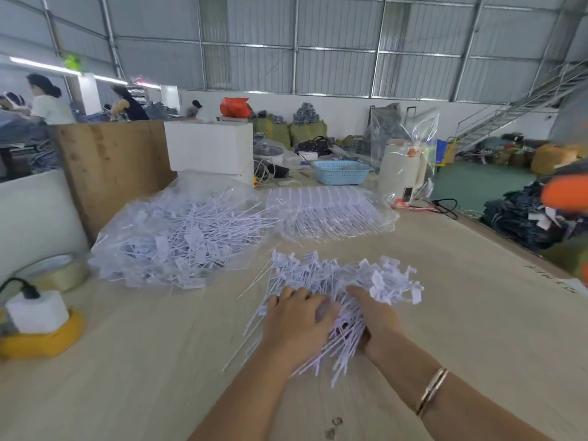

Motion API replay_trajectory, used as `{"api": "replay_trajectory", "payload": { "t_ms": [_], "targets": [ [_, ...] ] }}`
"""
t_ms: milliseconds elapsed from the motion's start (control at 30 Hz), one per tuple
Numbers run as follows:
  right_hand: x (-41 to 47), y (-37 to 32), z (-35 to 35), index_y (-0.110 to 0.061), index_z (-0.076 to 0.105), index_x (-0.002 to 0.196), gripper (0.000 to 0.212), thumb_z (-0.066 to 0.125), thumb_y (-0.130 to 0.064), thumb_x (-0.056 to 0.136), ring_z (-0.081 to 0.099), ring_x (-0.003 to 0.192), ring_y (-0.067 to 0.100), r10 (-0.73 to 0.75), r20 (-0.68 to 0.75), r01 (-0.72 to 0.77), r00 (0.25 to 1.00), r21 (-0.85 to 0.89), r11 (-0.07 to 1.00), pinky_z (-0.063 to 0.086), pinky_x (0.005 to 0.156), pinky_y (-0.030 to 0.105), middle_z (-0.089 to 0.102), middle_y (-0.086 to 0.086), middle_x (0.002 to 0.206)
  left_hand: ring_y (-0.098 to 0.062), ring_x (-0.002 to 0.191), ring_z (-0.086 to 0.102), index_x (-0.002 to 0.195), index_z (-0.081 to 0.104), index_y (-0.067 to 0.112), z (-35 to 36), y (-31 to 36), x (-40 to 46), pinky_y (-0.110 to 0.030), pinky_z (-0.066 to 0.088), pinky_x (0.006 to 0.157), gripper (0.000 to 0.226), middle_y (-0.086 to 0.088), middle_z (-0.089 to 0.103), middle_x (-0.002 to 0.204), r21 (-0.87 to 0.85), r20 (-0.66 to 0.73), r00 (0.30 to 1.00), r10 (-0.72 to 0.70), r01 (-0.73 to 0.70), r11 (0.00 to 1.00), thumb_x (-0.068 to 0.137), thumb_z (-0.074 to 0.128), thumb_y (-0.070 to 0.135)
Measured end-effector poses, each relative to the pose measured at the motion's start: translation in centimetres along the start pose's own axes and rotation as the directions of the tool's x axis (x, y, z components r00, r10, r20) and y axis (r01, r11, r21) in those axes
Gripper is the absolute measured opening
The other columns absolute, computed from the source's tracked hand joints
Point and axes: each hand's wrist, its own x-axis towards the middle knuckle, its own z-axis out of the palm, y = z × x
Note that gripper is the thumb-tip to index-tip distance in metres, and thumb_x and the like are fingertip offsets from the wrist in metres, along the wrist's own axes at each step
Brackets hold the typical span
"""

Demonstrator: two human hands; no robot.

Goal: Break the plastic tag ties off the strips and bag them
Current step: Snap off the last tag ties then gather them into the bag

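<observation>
Tag ties (334, 281), thin white, flat-headed, loose heap, left hand (296, 319) and right hand (378, 323) clutching it

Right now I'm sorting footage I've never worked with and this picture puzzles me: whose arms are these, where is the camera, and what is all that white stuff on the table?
There is no machine here. The one picture comes from a camera worn on a person's head, looking forward and down, so the arms are the wearer's own. The left hand and right hand gather a loose bundle of white plastic tag ties between them on the pale table. Further back lie a clear bag of loose ties and a second clear bag of ties in rows, which look not yet broken off their strips. A roll of tape sits at the left.
</observation>
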Motion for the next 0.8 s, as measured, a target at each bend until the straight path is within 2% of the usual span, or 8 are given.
{"api": "replay_trajectory", "payload": {
  "t_ms": [167, 267, 367, 467, 533, 633, 733, 800],
  "targets": [
    [-0.4, 0.4, -0.8, -0.003, 0.059, 0.106, 0.048, 0.068, -0.039, 0.077, 0.068, 0.075, 0.037, -0.053, -0.009, 0.052, 0.999, -0.035, 0.998, 0.054, 0.071, 0.06, 0.069, 0.02, 0.09, -0.014, 0.082, 0.051, 0.072, 0.063, 0.027, -2.9, 0.1, -0.3, -0.038, 0.039, 0.086, 0.041, 0.011, 0.058, 0.07, -0.048, -0.331, 0.943, 0.029, -0.048, 0.998, 0.092, 0.033, 0.048],
    [-0.9, 0.0, -1.3, -0.008, 0.063, 0.087, 0.032, 0.068, -0.038, 0.079, 0.067, 0.058, 0.031, -0.034, 0.019, 0.034, 0.999, -0.014, 0.999, 0.056, 0.063, 0.054, 0.071, 0.016, 0.071, -0.022, 0.101, 0.054, 0.099, 0.067, 0.023, -4.3, -1.5, 0.4, -0.038, 0.04, 0.084, 0.016, 0.0, 0.061, 0.107, 0.097, -0.615, 0.785, 0.077, -0.021, 0.995, 0.084, 0.062, 0.025],
    [-1.0, -0.3, -1.7, -0.008, 0.061, 0.085, 0.031, 0.066, -0.039, 0.081, 0.068, 0.063, 0.03, -0.058, 0.054, 0.059, 0.997, -0.024, 0.998, 0.058, 0.066, 0.048, 0.069, 0.02, 0.082, -0.026, 0.136, 0.028, 0.139, 0.033, 0.022, -5.5, -4.0, 1.6, -0.042, 0.023, 0.106, 0.063, -0.007, 0.03, 0.148, 0.245, -0.465, 0.88, -0.101, 0.238, 0.94, 0.084, 0.063, 0.03],
    [-1.0, -0.3, -1.7, -0.006, 0.06, 0.098, 0.039, 0.065, -0.042, 0.082, 0.065, 0.084, 0.035, -0.1, 0.106, 0.106, 0.989, -0.049, 0.993, 0.056, 0.071, 0.05, 0.066, 0.018, 0.094, -0.021, 0.115, 0.053, 0.139, 0.033, 0.019, -6.2, -6.1, 2.7, -0.036, 0.035, 0.097, 0.057, -0.002, 0.058, 0.124, 0.4, -0.279, 0.928, -0.247, 0.347, 0.849, 0.088, 0.057, 0.024],
    [-1.2, -0.4, -1.6, -0.013, 0.057, 0.096, 0.032, 0.063, -0.043, 0.084, 0.064, 0.075, 0.03, -0.138, 0.13, 0.146, 0.982, -0.054, 0.988, 0.055, 0.052, 0.036, 0.064, 0.012, 0.089, -0.021, 0.098, 0.063, 0.126, 0.052, 0.022, -6.4, -6.4, 3.0, -0.034, 0.046, 0.081, 0.042, 0.0, 0.066, 0.107, 0.399, -0.203, 0.945, -0.258, 0.32, 0.859, 0.087, 0.05, 0.006],
    [-1.0, -0.6, -1.7, -0.013, 0.058, 0.1, 0.038, 0.063, -0.046, 0.082, 0.064, 0.092, 0.035, -0.142, 0.157, 0.146, 0.977, -0.012, 0.989, 0.056, 0.076, 0.046, 0.066, 0.016, 0.108, -0.022, 0.099, 0.062, 0.122, 0.058, 0.024, -5.2, -5.3, 3.5, -0.033, 0.049, 0.075, 0.048, -0.001, 0.062, 0.112, 0.241, -0.175, 0.97, -0.171, 0.21, 0.948, 0.085, 0.045, -0.005],
    [-0.7, -0.8, -2.0, -0.019, 0.061, 0.095, 0.022, 0.063, -0.039, 0.085, 0.069, 0.06, 0.019, -0.165, 0.219, 0.143, 0.962, 0.112, 0.983, 0.053, 0.043, 0.028, 0.073, 0.001, 0.07, -0.019, 0.106, 0.056, 0.124, 0.056, 0.023, -3.9, -3.4, 3.8, -0.032, 0.047, 0.078, 0.053, 0.001, 0.058, 0.115, 0.183, -0.159, 0.986, -0.05, 0.079, 0.98, 0.082, 0.049, -0.009],
    [-0.3, -1.0, -2.3, -0.021, 0.06, 0.091, 0.016, 0.061, -0.037, 0.086, 0.067, 0.052, 0.014, -0.178, 0.22, 0.151, 0.959, 0.131, 0.98, 0.048, 0.035, 0.023, 0.072, -0.002, 0.065, -0.018, 0.107, 0.055, 0.125, 0.055, 0.024, -3.2, -2.9, 3.6, -0.031, 0.047, 0.08, 0.054, 0.003, 0.058, 0.118, 0.173, -0.122, 0.993, 0.008, 0.013, 0.985, 0.083, 0.047, -0.008]
  ]
}}
